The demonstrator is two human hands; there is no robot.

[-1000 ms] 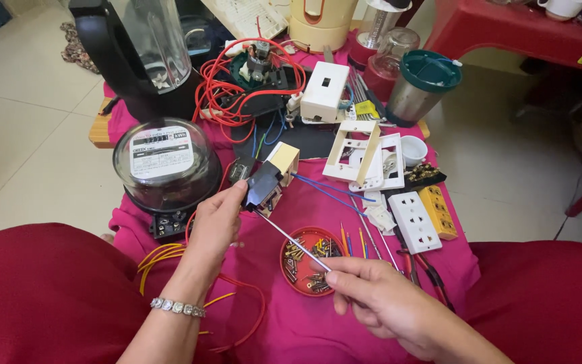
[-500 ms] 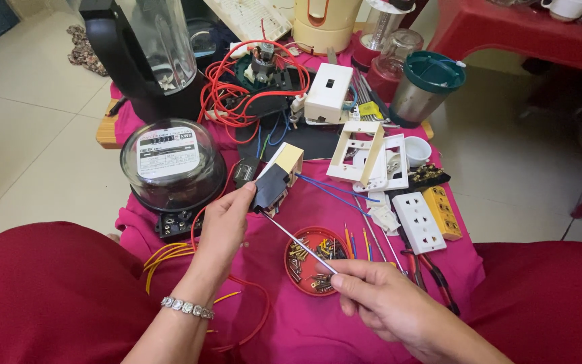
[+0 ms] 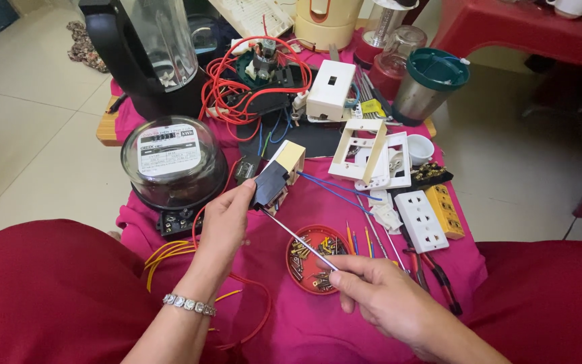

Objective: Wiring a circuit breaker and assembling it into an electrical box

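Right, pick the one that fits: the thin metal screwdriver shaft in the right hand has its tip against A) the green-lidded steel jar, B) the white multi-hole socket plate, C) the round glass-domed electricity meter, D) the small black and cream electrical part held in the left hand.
D: the right hand aims the thin metal screwdriver shaft at the small black and cream electrical part gripped by the left hand.

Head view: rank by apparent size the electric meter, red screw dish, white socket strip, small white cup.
1. electric meter
2. red screw dish
3. white socket strip, close to the dish in area, so that order is unsure
4. small white cup
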